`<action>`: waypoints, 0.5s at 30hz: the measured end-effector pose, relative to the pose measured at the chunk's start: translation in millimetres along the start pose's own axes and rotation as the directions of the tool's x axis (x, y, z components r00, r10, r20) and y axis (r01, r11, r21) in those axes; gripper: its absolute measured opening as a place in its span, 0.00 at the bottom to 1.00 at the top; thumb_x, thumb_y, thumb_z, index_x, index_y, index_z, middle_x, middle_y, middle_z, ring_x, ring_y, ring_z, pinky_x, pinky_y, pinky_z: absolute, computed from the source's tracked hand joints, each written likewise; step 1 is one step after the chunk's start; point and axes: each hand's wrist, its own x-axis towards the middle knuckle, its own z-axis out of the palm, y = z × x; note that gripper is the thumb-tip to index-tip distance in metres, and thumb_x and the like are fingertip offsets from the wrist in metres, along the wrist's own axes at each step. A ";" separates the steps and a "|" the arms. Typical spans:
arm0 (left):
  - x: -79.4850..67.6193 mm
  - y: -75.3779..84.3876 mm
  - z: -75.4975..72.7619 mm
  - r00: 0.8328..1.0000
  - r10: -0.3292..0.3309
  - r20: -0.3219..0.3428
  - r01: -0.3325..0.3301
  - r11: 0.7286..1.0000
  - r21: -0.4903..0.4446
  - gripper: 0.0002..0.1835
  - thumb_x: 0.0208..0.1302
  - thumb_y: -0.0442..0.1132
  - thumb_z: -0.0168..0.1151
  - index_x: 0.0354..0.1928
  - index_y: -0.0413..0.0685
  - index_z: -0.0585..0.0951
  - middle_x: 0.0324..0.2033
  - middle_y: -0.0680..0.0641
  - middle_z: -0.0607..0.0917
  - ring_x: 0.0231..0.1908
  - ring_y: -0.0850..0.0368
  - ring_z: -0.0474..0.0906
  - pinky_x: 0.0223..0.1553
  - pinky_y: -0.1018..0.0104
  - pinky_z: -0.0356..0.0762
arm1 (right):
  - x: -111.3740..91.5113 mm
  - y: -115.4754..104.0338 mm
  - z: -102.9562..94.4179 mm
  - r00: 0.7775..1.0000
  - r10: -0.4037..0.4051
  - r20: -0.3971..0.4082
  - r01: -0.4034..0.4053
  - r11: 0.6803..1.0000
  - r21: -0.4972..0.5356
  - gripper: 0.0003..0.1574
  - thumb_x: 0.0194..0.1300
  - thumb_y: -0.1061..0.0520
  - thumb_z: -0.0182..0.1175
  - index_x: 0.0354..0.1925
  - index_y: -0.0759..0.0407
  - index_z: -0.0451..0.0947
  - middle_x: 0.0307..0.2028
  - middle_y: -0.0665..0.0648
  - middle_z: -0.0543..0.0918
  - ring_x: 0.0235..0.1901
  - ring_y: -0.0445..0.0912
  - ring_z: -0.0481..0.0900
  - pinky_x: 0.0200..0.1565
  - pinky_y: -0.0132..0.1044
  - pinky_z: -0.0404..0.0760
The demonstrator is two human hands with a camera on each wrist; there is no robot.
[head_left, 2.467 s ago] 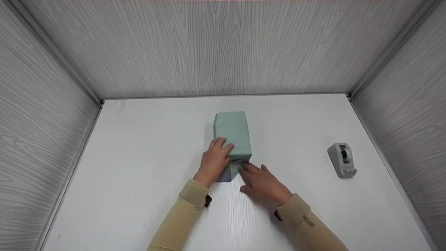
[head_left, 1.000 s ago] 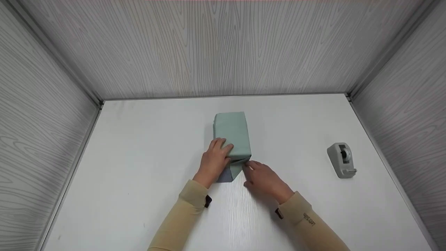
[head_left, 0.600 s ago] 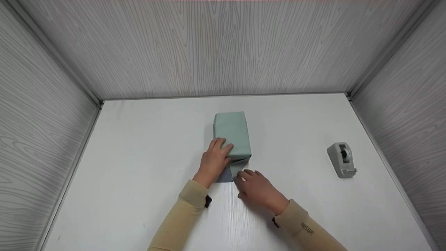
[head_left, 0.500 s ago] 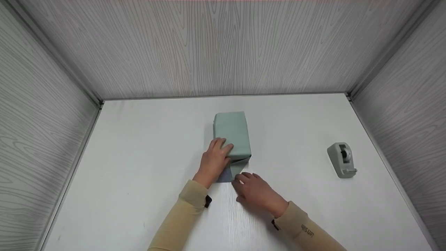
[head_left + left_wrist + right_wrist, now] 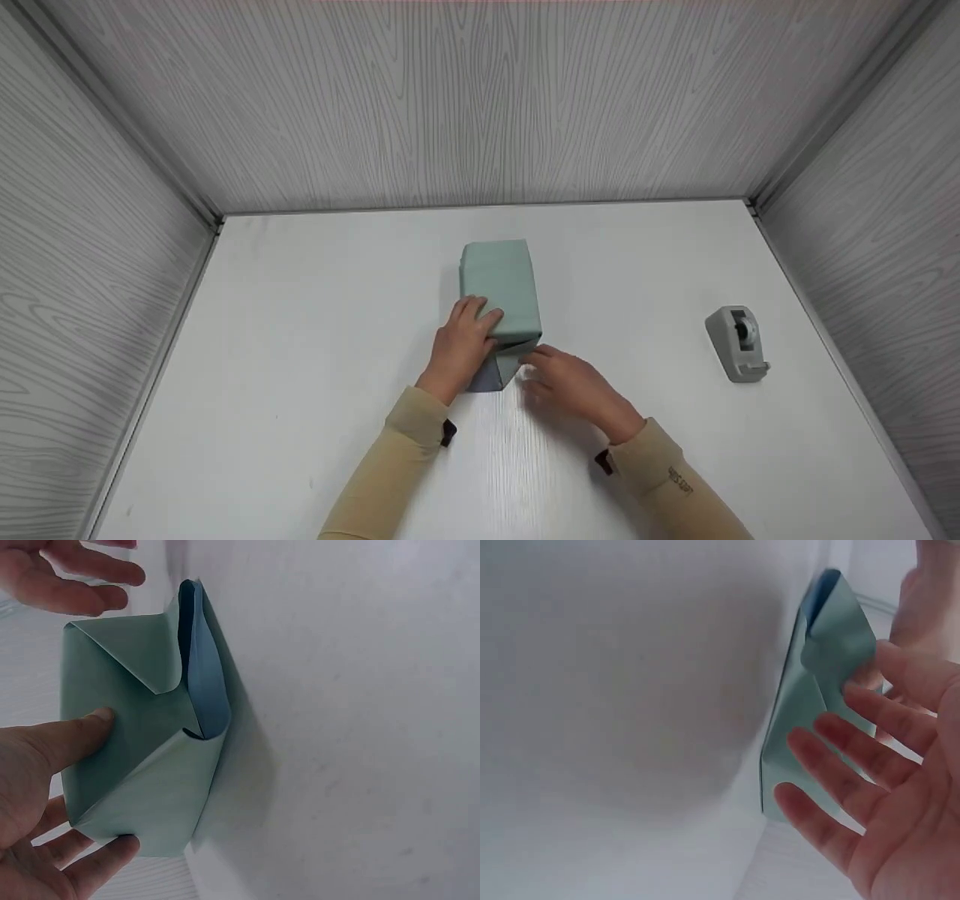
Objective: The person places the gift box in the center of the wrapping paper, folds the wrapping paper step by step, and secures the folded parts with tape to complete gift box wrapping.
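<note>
A box wrapped in pale green paper lies on the white table, its near end folded into flaps. My left hand grips that end at its left side. In the left wrist view, the thumb presses the folded end face while fingers curl round the side. A flap with a blue inner side sticks out from the end, with folded edges on both sides. My right hand is just right of this flap, fingers extended. In the right wrist view, its spread fingers overlap the box and hold nothing.
A grey tape dispenser with a roll of tape stands on the right part of the white table. Grey wood-grain panels enclose the table at the back and both sides.
My right hand went from the box's right lower edge down to the flap's near tip, then back up and right, leaving the tip. My left hand and the box have stayed put.
</note>
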 end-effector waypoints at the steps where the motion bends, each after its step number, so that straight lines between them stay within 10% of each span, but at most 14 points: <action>1: 0.0 -0.2 0.2 1.000 0.000 0.000 0.000 1.000 -0.002 0.24 0.60 0.44 0.71 0.59 0.54 0.79 0.61 0.43 0.72 0.64 0.46 0.64 0.44 0.54 0.81 | 0.9 1.8 -2.6 0.999 0.025 -0.030 -0.025 1.000 0.013 0.21 0.65 0.57 0.66 0.55 0.60 0.79 0.51 0.57 0.80 0.48 0.50 0.80 0.47 0.46 0.80; 8: 0.2 -0.9 -0.1 1.000 -0.005 0.007 0.005 1.000 -0.014 0.24 0.61 0.43 0.70 0.59 0.54 0.79 0.61 0.43 0.71 0.65 0.46 0.64 0.45 0.53 0.81 | 19.5 19.0 -7.9 0.966 0.157 -0.204 -0.156 0.988 0.023 0.32 0.58 0.61 0.72 0.59 0.53 0.74 0.57 0.58 0.72 0.37 0.50 0.83 0.35 0.45 0.81; 15: -0.1 -0.2 -1.3 1.000 -0.005 0.022 0.005 1.000 -0.008 0.24 0.61 0.43 0.70 0.60 0.54 0.78 0.62 0.43 0.70 0.66 0.47 0.63 0.47 0.54 0.80 | 41.8 32.9 -4.6 0.966 0.200 -0.162 -0.207 0.978 -0.028 0.49 0.55 0.61 0.74 0.71 0.44 0.66 0.74 0.57 0.54 0.31 0.52 0.81 0.37 0.47 0.81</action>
